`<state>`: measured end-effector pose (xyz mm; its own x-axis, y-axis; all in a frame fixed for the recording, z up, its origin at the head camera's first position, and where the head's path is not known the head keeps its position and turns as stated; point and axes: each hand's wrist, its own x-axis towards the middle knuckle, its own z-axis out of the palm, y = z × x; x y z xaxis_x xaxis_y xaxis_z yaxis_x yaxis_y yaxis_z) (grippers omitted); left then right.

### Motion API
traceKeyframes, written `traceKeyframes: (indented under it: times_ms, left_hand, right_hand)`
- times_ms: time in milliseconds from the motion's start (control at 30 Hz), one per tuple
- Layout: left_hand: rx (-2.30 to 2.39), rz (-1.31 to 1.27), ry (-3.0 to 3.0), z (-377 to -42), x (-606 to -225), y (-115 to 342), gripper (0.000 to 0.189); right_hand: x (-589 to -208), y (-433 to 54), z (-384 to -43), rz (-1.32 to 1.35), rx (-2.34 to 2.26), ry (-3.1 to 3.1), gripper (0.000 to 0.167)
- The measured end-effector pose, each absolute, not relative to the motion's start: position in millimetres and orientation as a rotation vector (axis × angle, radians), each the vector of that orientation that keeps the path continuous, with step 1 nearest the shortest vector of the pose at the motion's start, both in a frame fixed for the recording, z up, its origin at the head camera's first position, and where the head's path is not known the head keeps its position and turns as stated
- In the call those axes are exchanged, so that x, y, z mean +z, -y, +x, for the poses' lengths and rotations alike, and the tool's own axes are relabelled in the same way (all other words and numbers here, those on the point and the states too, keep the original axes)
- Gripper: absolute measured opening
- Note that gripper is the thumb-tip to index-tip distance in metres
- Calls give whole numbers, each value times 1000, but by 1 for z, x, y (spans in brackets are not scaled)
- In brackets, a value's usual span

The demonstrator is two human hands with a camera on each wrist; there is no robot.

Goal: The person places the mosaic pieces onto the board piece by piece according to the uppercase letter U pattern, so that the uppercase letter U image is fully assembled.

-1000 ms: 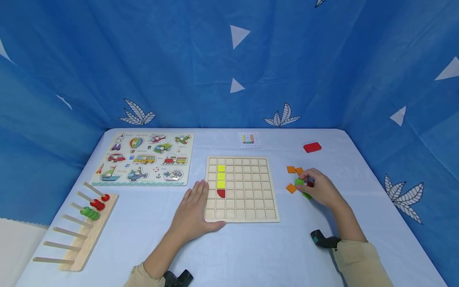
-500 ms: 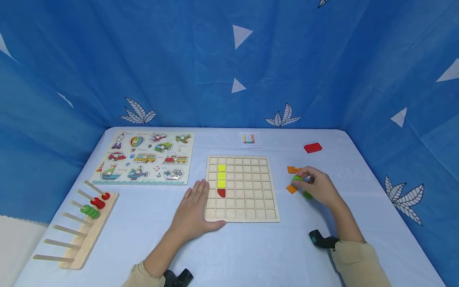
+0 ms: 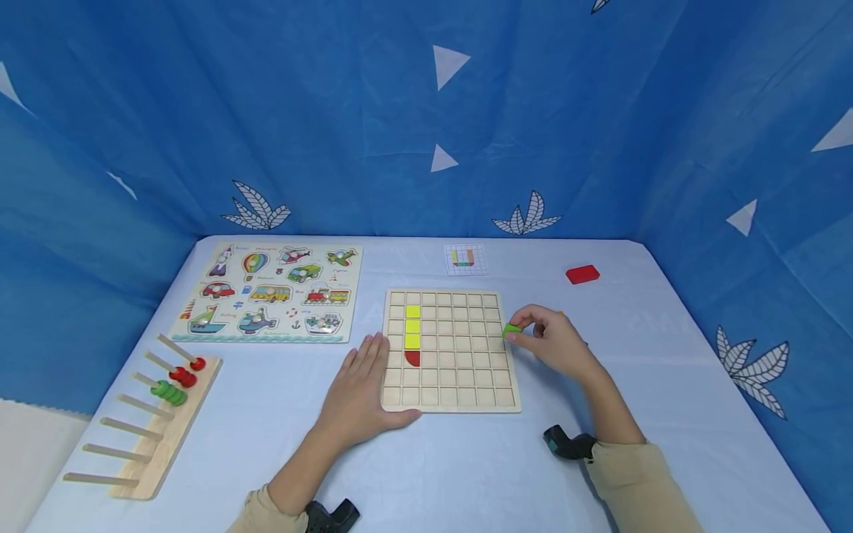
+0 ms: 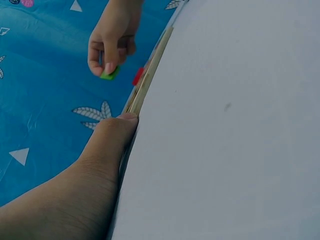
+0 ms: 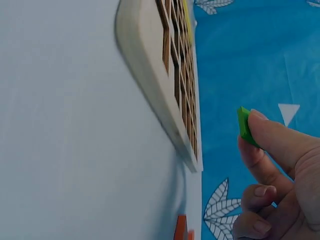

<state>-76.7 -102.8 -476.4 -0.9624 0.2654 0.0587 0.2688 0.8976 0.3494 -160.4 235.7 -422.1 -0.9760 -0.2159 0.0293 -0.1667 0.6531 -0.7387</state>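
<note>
Left hand (image 3: 363, 389): fingers straight, gripping nothing, laid along the left edge of the gridded board (image 3: 460, 379); a careless push there could skew the board on the surface (image 3: 466, 474). Red tile (image 3: 412, 358) and yellow tiles (image 3: 413, 326): in board cells; a knock might unseat them. Right hand (image 3: 549, 340): fingers and thumb pinching a green tile (image 3: 511, 330), raised at the board's right edge; a slack pinch could drop it, a tilted one snag the dividers. Patterned card (image 3: 466, 260): beyond the board; overreaching might nudge it.
</note>
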Motion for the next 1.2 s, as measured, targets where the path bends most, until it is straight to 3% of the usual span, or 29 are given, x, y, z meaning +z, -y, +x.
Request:
traceKeyframes:
  times_ms: [1200]
  left_hand:
    - [-559, -422, 3075, -76, -472, 101, 128]
  right_hand:
    - [-438, -124, -156, -520, -1169, -2592, 15]
